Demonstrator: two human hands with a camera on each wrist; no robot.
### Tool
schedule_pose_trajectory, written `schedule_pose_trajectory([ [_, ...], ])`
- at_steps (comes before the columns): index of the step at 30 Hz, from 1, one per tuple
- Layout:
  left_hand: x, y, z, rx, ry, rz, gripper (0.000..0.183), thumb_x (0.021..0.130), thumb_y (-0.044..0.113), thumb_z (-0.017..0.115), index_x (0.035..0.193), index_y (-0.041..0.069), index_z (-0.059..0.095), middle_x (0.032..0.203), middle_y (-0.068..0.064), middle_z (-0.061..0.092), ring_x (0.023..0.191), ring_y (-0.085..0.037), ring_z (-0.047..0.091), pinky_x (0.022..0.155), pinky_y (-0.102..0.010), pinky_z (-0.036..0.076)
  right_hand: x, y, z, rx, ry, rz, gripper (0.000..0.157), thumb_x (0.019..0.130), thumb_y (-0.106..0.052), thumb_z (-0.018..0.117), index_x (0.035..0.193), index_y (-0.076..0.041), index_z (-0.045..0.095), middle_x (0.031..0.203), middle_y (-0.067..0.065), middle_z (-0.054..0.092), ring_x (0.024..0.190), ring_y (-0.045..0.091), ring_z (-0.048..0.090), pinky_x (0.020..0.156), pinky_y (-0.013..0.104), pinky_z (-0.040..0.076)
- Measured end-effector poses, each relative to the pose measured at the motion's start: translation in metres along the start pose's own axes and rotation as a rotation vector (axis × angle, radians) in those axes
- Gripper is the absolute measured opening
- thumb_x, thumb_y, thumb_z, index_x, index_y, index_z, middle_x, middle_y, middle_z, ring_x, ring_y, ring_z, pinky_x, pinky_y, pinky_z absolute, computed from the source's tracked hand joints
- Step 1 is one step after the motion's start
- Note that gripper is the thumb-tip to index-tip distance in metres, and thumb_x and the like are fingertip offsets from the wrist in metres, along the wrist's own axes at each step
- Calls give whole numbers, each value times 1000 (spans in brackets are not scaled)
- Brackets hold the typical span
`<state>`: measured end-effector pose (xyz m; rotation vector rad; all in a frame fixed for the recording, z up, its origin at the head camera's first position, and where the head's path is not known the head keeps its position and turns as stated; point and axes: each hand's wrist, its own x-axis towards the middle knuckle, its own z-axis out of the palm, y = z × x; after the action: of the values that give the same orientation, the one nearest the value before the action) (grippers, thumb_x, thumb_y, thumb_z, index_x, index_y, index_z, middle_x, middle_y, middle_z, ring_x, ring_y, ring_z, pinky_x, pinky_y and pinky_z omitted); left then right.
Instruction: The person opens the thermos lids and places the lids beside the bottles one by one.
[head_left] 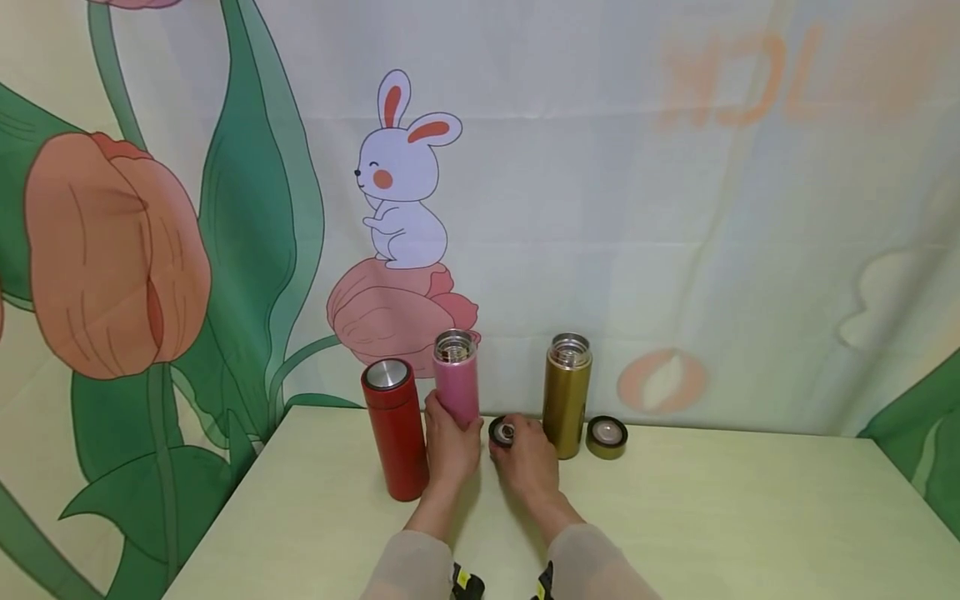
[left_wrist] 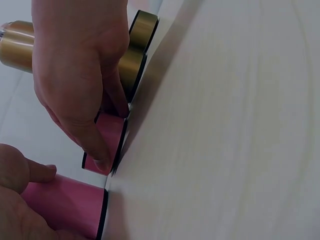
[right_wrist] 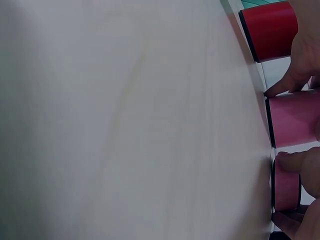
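- Left hand (head_left: 453, 450): fingers and thumb curled round the lower body of the pink vacuum flask (head_left: 457, 383), gripping it.
- Pink vacuum flask: upright near the back edge of the pale table (head_left: 750, 508), between the red flask and the pink cap; its steel mouth is uncovered and faces up.
- Right hand (head_left: 529, 462): pinches the pink screw cap (right_wrist: 287, 190) by its sides, thumb and fingertips low against it.
- Pink screw cap: upturned on the table, inner face upward, just beside the pink flask and apart from it.
- Red vacuum flask (head_left: 397, 442): upright beside the left hand, its silver-topped lid (head_left: 387, 375) in place. Whether the hand touches it, I cannot tell.
- Gold vacuum flask (head_left: 566, 404): upright just beyond the right hand, steel mouth uncovered; contact with that hand is unclear from here.
- Gold screw cap (head_left: 607, 448): upturned on the table, on the far side of the gold flask from the hands.
- Forearms: light sleeves (head_left: 596, 567), with black-and-yellow devices (head_left: 468, 582) at their inner sides.
- Backdrop: a printed cloth (head_left: 540, 183) bearing tulips (head_left: 116, 258) and a white rabbit (head_left: 408, 229) seated on a pink flower.
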<state>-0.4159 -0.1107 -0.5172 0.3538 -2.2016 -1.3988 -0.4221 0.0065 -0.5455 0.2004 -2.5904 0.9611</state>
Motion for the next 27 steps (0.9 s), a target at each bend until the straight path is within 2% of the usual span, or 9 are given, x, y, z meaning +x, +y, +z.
schedule_pose_trajectory([
  [10, 3, -2, 3, -25, 35, 28, 84, 84, 2, 79, 151, -2, 30, 139, -28, 48, 128, -46, 54, 110, -59, 44, 2, -3, 1, -4, -8, 1, 41, 84, -23, 87, 117, -11, 67, 114, 17, 69, 96, 41, 71, 82, 53, 57],
  [15, 3, -3, 4, -31, 15, 2, 93, 82, 1, 81, 156, -2, 24, 146, -29, 41, 132, -47, 51, 115, -59, 42, 1, -2, -1, -5, -12, -21, 57, 79, -18, 89, 130, -9, 64, 121, 20, 67, 100, 44, 71, 86, 55, 57],
  [20, 2, -1, 1, -30, -12, -24, 106, 80, 2, 82, 161, -1, 13, 159, -30, 29, 146, -46, 38, 122, -57, 33, -3, -1, -7, -11, -50, -57, 74, 75, -11, 90, 140, -5, 58, 130, 23, 64, 109, 44, 68, 92, 56, 56],
  [23, -1, 3, -2, -42, -36, -27, 110, 81, 2, 80, 163, -1, 7, 165, -29, 21, 153, -44, 28, 126, -56, 26, -6, -1, -13, -14, -87, -69, 74, 75, -9, 89, 141, -5, 56, 133, 25, 62, 113, 44, 66, 93, 56, 55],
  [27, -8, 10, -7, -51, -77, -37, 113, 80, 1, 78, 163, -2, 2, 168, -30, 12, 156, -45, 19, 127, -57, 23, -10, 0, -19, -10, -122, -56, 72, 77, -9, 86, 142, -6, 55, 137, 29, 59, 117, 45, 65, 93, 58, 55],
])
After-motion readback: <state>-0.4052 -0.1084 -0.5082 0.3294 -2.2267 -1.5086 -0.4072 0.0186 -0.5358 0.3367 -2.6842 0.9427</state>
